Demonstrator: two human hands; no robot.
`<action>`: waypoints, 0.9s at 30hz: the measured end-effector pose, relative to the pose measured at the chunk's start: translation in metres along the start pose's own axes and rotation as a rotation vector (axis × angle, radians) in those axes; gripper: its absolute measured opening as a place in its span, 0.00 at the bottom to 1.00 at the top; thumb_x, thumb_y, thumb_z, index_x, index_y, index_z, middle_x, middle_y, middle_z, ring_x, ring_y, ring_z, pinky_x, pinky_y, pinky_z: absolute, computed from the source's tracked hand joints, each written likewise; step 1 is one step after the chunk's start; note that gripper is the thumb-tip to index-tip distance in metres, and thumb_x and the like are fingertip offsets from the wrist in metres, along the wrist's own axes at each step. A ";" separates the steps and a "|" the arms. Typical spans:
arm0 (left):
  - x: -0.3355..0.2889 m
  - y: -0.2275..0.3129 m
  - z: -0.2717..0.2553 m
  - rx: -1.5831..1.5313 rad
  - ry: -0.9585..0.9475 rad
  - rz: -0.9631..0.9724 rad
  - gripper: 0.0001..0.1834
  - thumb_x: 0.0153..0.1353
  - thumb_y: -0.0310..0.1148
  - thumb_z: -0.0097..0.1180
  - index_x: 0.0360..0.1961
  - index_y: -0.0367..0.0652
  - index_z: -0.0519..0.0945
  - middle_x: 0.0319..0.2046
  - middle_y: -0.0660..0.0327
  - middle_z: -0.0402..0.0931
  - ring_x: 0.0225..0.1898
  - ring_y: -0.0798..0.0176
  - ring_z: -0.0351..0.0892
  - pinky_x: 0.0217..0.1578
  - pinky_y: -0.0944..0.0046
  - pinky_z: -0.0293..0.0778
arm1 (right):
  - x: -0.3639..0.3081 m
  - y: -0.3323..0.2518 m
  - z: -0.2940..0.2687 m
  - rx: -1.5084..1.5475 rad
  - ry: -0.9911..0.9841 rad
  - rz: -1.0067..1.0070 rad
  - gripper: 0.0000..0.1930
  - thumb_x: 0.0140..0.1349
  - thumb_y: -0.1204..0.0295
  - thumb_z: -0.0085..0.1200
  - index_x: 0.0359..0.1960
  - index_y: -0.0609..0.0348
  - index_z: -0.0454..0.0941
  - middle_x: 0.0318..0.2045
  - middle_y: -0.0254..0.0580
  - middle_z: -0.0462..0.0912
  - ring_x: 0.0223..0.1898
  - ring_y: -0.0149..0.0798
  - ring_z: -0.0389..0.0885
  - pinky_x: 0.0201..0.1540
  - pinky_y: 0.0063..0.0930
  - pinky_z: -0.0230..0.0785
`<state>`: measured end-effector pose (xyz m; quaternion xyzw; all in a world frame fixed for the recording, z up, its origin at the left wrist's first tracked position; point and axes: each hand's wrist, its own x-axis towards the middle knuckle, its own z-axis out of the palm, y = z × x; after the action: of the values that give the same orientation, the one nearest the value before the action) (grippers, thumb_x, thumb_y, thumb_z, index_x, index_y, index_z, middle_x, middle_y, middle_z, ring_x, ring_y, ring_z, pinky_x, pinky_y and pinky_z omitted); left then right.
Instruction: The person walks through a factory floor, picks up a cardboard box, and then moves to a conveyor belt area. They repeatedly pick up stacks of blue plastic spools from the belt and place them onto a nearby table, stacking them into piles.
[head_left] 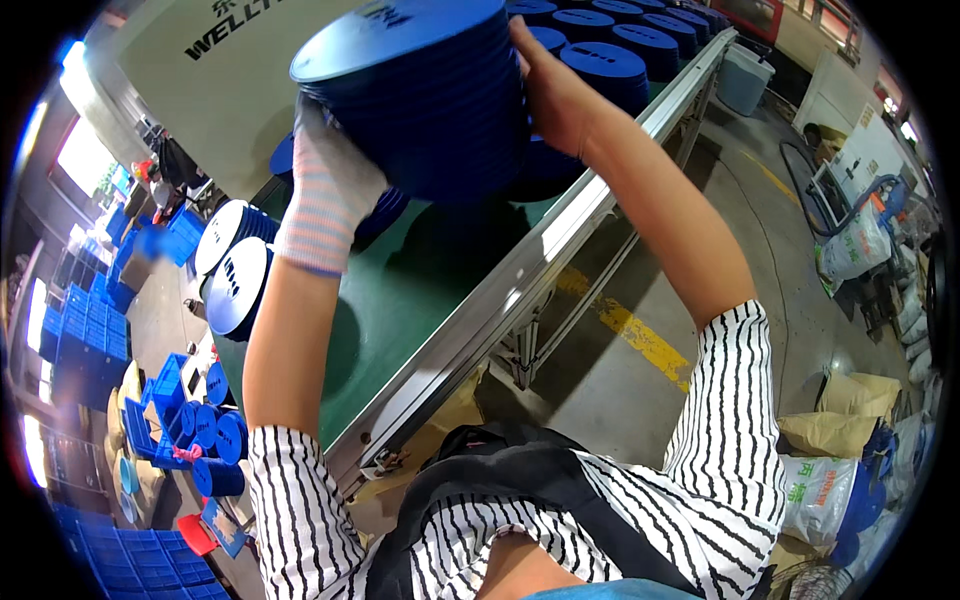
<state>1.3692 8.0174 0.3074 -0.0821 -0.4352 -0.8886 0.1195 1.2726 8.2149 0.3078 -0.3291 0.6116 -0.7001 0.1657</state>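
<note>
A tall stack of blue round plastic lids (430, 120) is raised over the green belt surface (400, 300), slightly tilted. My left hand (330, 190), in a striped knit glove, is closed against the stack's left side; part of its fingers is hidden behind the lids. My bare right hand (558, 100) grips the right side, with its fingers partly out of sight. More stacks of blue lids (605, 62) stand beyond my right hand on the same surface. Near my left forearm, two leaning stacks of lids (238, 290) sit at the left end of the belt.
A metal side rail (540, 255) runs along the belt's right edge. Behind it rises a pale machine panel (200, 100). Blue crates (85, 340) and loose stacks of lids (217, 478) are at the left. Sacks (820, 495) lie at the lower right; a grey bin (745, 80) stands farther off.
</note>
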 end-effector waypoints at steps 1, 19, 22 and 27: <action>0.016 -0.005 0.002 0.035 0.040 -0.020 0.37 0.62 0.61 0.29 0.67 0.51 0.51 0.67 0.58 0.50 0.68 0.49 0.44 0.64 0.42 0.38 | 0.008 0.000 -0.010 -0.014 0.023 0.004 0.56 0.45 0.24 0.32 0.69 0.49 0.35 0.68 0.55 0.37 0.69 0.58 0.30 0.66 0.59 0.26; 0.119 -0.088 -0.009 0.051 0.286 -0.205 0.41 0.58 0.68 0.28 0.67 0.56 0.52 0.69 0.59 0.44 0.69 0.52 0.40 0.63 0.39 0.34 | 0.075 0.069 -0.133 -0.230 0.416 0.105 0.54 0.50 0.25 0.20 0.67 0.58 0.46 0.66 0.60 0.49 0.68 0.57 0.44 0.67 0.48 0.36; 0.132 -0.124 -0.072 0.220 0.408 -0.048 0.41 0.59 0.66 0.31 0.68 0.57 0.49 0.69 0.58 0.41 0.70 0.53 0.36 0.64 0.42 0.27 | 0.075 0.076 -0.124 -0.219 0.432 0.143 0.54 0.50 0.25 0.21 0.66 0.60 0.48 0.65 0.60 0.51 0.67 0.57 0.47 0.66 0.48 0.39; 0.106 -0.140 -0.032 0.201 0.411 -0.381 0.50 0.51 0.72 0.37 0.69 0.55 0.42 0.70 0.60 0.37 0.70 0.54 0.27 0.64 0.43 0.23 | 0.069 0.078 -0.128 -0.247 0.404 0.076 0.51 0.53 0.27 0.20 0.66 0.57 0.51 0.65 0.60 0.53 0.66 0.56 0.49 0.66 0.48 0.42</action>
<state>1.2262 8.0602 0.2086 0.1949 -0.4954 -0.8454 0.0438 1.1244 8.2512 0.2456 -0.1769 0.7254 -0.6648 0.0247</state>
